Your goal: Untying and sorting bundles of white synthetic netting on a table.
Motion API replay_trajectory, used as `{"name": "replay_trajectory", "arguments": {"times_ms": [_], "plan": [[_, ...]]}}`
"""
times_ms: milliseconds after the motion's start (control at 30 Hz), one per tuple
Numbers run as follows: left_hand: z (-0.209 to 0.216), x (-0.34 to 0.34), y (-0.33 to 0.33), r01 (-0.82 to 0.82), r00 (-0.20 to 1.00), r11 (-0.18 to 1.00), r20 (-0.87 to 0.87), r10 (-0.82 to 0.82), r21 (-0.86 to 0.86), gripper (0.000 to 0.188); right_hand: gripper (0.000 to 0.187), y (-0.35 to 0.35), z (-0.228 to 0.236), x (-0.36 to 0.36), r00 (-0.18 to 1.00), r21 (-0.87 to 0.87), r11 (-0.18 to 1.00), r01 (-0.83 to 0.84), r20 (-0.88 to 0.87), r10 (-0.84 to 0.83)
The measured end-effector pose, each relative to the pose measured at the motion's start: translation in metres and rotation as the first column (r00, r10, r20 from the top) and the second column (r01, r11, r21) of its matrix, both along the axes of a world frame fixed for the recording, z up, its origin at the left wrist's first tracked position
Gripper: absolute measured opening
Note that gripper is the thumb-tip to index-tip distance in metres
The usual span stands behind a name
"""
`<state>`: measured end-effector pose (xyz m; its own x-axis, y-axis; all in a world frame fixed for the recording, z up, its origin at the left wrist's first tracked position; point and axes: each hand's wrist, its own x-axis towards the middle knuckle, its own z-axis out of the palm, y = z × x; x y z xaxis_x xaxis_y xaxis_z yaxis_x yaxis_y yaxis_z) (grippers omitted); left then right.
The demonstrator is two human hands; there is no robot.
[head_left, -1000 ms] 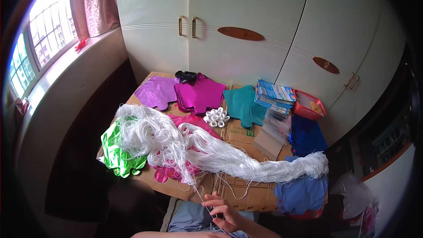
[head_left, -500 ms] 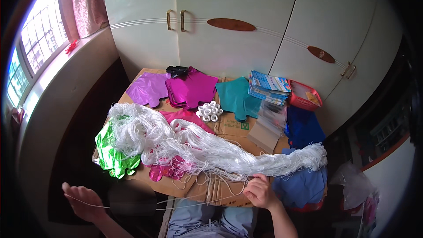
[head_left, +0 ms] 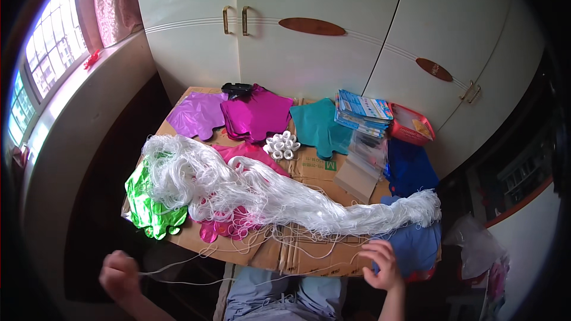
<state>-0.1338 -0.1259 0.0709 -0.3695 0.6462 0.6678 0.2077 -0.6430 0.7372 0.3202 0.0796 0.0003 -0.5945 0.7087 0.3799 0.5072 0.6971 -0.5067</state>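
A long, loose bundle of white string [head_left: 285,196] lies across the cardboard-covered table, thick and tangled at the left and narrowing to the right. My left hand [head_left: 121,274] is off the table's near left side, closed on a strand of white string [head_left: 178,263] that runs back toward the bundle. Over the near right edge is my right hand [head_left: 383,266], its fingers loosely bent and the thumb apart, with nothing visible in it. A thin strand passes close to its fingertips. Beneath the bundle are a shiny green foil piece [head_left: 148,205] and pink foil pieces [head_left: 253,153].
Purple foil [head_left: 196,113], magenta foil [head_left: 259,113] and teal foil [head_left: 321,128] lie along the back. Several small white string coils [head_left: 282,145] sit mid-table. Blue printed packets [head_left: 363,110], a red basket [head_left: 410,125] and blue sheets [head_left: 414,249] are at the right. Cabinets [head_left: 309,62] stand behind.
My right hand has moved right and its fingers have opened. My left hand has shifted slightly right and closed into a fist. The string between them now hangs slacker.
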Motion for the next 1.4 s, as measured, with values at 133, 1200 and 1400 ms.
{"name": "replay_trajectory", "arguments": {"times_ms": [133, 1200, 1400], "plan": [[0.011, 0.098, 0.084, 0.121, 0.567, 0.943, -0.758, -0.322, -0.31, 0.023, 0.056, -0.036, 0.004, -0.082, 0.801, -0.106, 0.872, -0.477, -0.461, 0.382], [-0.074, 0.155, 0.095, 0.624, 0.778, 0.704, 0.186, -0.6, -0.338, 0.007, 0.01, -0.066, -0.022, -0.119, 0.845, -0.216, 0.909, -0.356, -0.489, 0.215], [-0.07, 0.14, 0.1, 0.653, 0.652, 0.566, -0.006, -0.758, -0.503, 0.011, 0.009, -0.055, -0.023, -0.116, 0.851, -0.174, 0.949, -0.264, -0.505, 0.144]]}}
